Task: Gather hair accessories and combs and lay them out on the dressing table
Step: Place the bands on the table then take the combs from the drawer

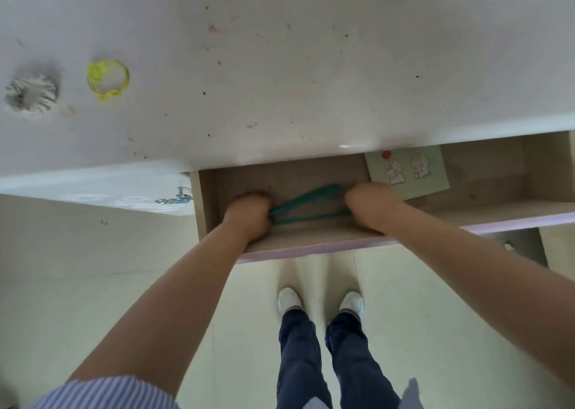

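Head view looks straight down, and both hands are deep in the open drawer (326, 240) under the white counter (280, 66); the left hand (249, 212) is curled at one end of a teal hair accessory (308, 203), fingers closed over it; the right hand (370, 203) is bunched at the other end, though whether it truly grips the teal piece I cannot tell, the fingers being turned away from the camera; the teal strands stretch between the two hands just above the drawer floor; further right in the drawer lies a pale green card (410, 172) with cartoon rabbits; up on the counter, far left, sit a yellow hair tie (107, 80) and, just beside it, a black-and-white striped scrunchie (29, 95), apart from each other; white shoes (320, 302) stand on the pale floor below.
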The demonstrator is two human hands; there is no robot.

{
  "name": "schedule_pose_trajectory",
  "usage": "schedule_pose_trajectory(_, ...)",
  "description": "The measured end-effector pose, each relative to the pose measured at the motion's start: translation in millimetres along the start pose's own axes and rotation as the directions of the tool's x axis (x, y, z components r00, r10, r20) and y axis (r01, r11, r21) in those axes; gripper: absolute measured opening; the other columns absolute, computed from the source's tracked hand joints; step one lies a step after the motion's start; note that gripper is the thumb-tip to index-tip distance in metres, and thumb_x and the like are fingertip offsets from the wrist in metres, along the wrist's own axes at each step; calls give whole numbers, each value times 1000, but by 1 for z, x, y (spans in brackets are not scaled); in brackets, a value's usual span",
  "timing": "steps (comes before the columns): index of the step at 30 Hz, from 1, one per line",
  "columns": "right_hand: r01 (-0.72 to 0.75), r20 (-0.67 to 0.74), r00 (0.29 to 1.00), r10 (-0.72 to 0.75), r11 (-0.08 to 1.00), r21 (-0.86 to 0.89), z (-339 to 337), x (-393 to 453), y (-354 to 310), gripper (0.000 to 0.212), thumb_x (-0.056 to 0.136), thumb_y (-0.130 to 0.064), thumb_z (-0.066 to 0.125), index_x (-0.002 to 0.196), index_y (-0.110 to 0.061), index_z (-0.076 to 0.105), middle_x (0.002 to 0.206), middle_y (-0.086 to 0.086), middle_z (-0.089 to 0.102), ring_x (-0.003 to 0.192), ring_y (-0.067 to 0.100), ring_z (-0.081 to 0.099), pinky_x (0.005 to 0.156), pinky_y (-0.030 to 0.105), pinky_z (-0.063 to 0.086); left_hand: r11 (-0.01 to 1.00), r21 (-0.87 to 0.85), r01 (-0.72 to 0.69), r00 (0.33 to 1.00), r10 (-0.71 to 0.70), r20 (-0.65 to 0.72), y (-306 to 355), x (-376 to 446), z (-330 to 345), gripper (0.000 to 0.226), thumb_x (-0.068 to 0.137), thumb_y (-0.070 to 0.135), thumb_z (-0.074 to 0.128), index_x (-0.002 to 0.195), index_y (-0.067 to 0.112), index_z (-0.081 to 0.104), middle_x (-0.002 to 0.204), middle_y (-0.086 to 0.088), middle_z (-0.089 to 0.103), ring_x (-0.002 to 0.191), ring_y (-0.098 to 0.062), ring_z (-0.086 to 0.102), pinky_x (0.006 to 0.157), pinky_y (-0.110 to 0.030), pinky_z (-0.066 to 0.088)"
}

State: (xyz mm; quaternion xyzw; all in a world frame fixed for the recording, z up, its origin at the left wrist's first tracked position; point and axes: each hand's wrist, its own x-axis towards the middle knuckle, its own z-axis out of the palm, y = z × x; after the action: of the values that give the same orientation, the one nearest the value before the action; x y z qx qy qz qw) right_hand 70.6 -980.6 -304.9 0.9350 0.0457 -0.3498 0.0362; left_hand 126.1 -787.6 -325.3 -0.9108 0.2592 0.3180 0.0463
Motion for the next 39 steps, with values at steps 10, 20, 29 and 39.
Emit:
schedule_pose_trajectory(10, -56, 46, 997, 54, 997, 48, -1, 8, -3, 32, 92, -5, 48, 124, -5, 50, 124, 15, 59, 111, 31, 59, 90, 37, 51, 965, -172, -198, 931, 130, -341, -27, -69, -24, 15, 85, 8, 61, 96, -2, 62, 94, -21, 66, 86, -35, 63, 68, -39, 50)
schedule_pose_trajectory(20, 94, 76, 993, -94, 996, 9, 6, 23, -10, 24, 90, -9, 51, 111, -3, 60, 117, 15, 64, 105, 30, 62, 90, 38, 53, 917, -321, -237, 821, 12, -571, -32, -82, -40, 11, 75, -1, 72, 84, -5, 66, 75, -22, 69, 65, -30, 61, 57, -23, 36)
schedule_pose_trajectory(29, 163, -181, 979, -98, 907, 389, -22, -4, -14, 12, 85, -9, 58, 75, -15, 57, 86, 11, 62, 77, 25, 57, 64, 24, 43, 799, -567, -198, 762, -238, -602, -23, -68, -56, 13, 83, 6, 66, 94, 0, 65, 83, -17, 70, 73, -26, 58, 67, -31, 45)
schedule_pose_trajectory(39, 401, -387, 847, 365, 41, 915, -152, -2, -16, 30, 92, 0, 51, 66, -15, 54, 59, 2, 51, 34, -6, 50, 42, 6, 45, 782, -622, -46, 773, -366, -517, -45, -30, -105, 36, 93, 0, 41, 129, 1, 39, 112, -26, 56, 101, -38, 53, 84, -38, 45)
